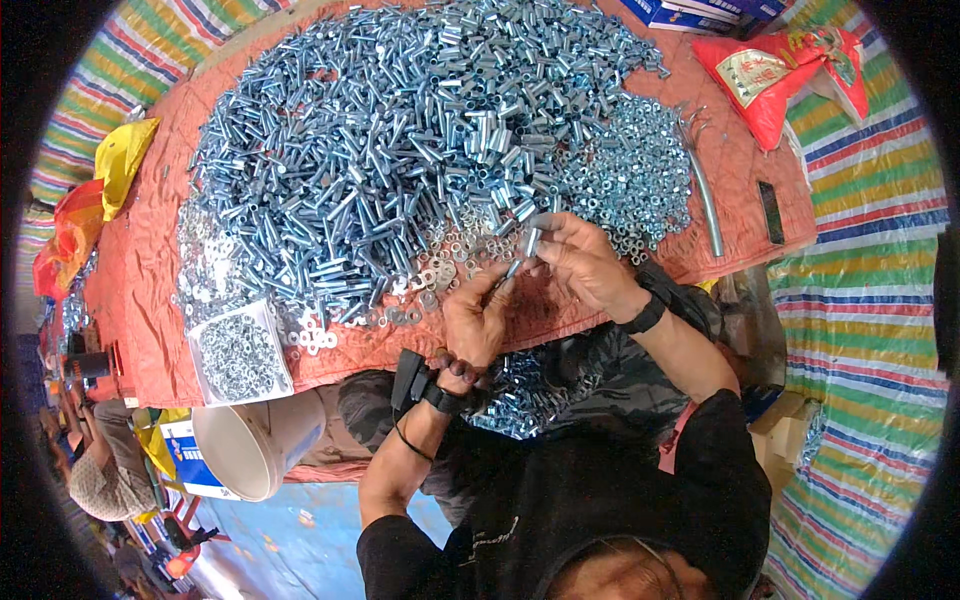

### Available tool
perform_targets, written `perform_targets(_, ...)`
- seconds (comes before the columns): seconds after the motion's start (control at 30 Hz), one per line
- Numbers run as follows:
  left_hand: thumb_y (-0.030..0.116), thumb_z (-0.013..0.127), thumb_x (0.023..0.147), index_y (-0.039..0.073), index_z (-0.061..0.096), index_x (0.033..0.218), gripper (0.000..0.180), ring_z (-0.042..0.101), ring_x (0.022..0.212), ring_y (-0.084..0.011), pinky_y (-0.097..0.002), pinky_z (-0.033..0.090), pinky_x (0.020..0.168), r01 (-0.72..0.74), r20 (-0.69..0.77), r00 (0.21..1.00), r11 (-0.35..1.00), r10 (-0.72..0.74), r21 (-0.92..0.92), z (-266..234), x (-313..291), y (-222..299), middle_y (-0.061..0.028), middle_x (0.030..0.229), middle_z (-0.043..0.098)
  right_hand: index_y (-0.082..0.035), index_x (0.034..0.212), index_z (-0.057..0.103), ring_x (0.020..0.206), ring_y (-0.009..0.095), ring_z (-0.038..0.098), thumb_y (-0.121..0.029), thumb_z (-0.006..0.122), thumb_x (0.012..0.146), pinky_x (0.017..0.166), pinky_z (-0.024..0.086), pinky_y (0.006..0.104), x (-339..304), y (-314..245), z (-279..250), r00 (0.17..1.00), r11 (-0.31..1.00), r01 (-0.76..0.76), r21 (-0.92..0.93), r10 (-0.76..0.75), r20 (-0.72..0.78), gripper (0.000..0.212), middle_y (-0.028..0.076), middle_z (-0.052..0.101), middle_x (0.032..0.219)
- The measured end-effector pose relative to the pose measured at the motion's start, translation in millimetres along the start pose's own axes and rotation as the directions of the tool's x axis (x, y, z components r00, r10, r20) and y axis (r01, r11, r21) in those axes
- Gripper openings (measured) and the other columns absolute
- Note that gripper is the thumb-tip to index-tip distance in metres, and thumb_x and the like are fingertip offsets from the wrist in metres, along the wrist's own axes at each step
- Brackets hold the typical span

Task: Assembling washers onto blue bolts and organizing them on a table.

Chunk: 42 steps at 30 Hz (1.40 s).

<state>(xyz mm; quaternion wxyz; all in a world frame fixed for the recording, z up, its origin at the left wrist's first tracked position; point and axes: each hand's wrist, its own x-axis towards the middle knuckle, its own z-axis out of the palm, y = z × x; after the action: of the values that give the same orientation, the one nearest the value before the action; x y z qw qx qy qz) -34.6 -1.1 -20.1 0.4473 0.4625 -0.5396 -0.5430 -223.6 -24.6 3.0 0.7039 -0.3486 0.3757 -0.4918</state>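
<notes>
My left hand [476, 316] is closed on a short metal bolt [513, 269], its end poking out past the thumb and fingertips. Close beside it, my right hand [582, 264] pinches a shiny metal sleeve [532, 241] between thumb and fingers. Bolt and sleeve are almost together; whether they touch I cannot tell. Both hands are over the near edge of a red quilted cloth [560, 312]. Just beyond them lie loose flat washers [440, 272], a big heap of bolts [340, 190], metal sleeves [495, 140] and, to the right, small nuts [635, 165].
A white box [199, 372] of small rings sits at the cloth's near left, above a white bucket [305, 440]. More metal pieces [520, 385] lie below my hands. A curved metal rod [708, 205] and a red bag [765, 80] are at the right. Another person [110, 480] is at far left.
</notes>
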Motion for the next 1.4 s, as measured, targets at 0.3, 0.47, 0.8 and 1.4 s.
perform_targets(0.3, 0.005, 0.063, 0.089, 0.001, 0.067, 0.108, 0.020, 0.063, 0.080, -0.0124, -0.0280, 0.050, 0.074, 0.073, 0.002, 0.997, 0.985, -0.074, 0.155, -3.7, 0.7, 19.4, -0.0108, 0.086, 0.070, 0.002, 0.116, 0.055, 0.094, 0.014, 0.063, -0.005, 0.066, 0.087, 0.083, 0.052, 0.0272, -5.2, 11.3, 8.8, 0.987, 0.926, 0.129, -0.355, -0.156, -0.048, 0.032, 0.007, 0.064, 0.104)
perform_targets(0.47, 0.006, 0.058, 0.092, -0.001, 0.058, 0.122, 0.031, 0.064, 0.090, -0.0149, -0.0285, 0.050, 0.080, 0.017, 0.026, 1.000, 1.000, -0.018, 0.020, -4.1, -4.7, -5.2, -0.0122, 0.097, 0.069, 0.000, 0.116, 0.057, 0.095, 0.012, 0.063, -0.006, 0.067, 0.085, 0.082, 0.052, 0.0270, -11.5, 20.7, 21.8, 0.991, 0.871, 0.096, -0.481, -0.129, -0.037, 0.033, 0.006, 0.065, 0.103)
perform_targets(0.8, 0.008, 0.055, 0.096, 0.000, 0.058, 0.124, 0.029, 0.057, 0.099, -0.0105, -0.0269, 0.047, 0.086, 0.155, 0.153, 0.981, 0.962, -0.122, -0.225, -14.2, -12.8, -0.1, -0.0061, 0.110, 0.065, -0.004, 0.127, 0.054, 0.092, 0.028, 0.066, -0.009, 0.065, 0.080, 0.082, 0.052, 0.0367, -14.7, 14.9, 37.7, 0.945, 0.398, 0.302, -0.866, -0.242, 0.219, 0.049, 0.016, 0.067, 0.102)
perform_targets(1.4, 0.027, 0.050, 0.101, 0.003, 0.060, 0.111, 0.028, 0.050, 0.058, -0.0027, -0.0182, 0.039, 0.051, 0.005, -0.303, 0.948, 0.959, -0.095, -0.285, -48.4, 10.0, 22.0, 0.0029, 0.071, 0.058, -0.004, 0.090, 0.066, 0.077, 0.033, 0.062, -0.015, 0.067, 0.082, 0.068, 0.048, 0.0411, 33.7, 22.7, 33.6, 0.934, 0.082, 0.264, -0.961, -0.272, 0.233, 0.014, 0.013, 0.059, 0.084)
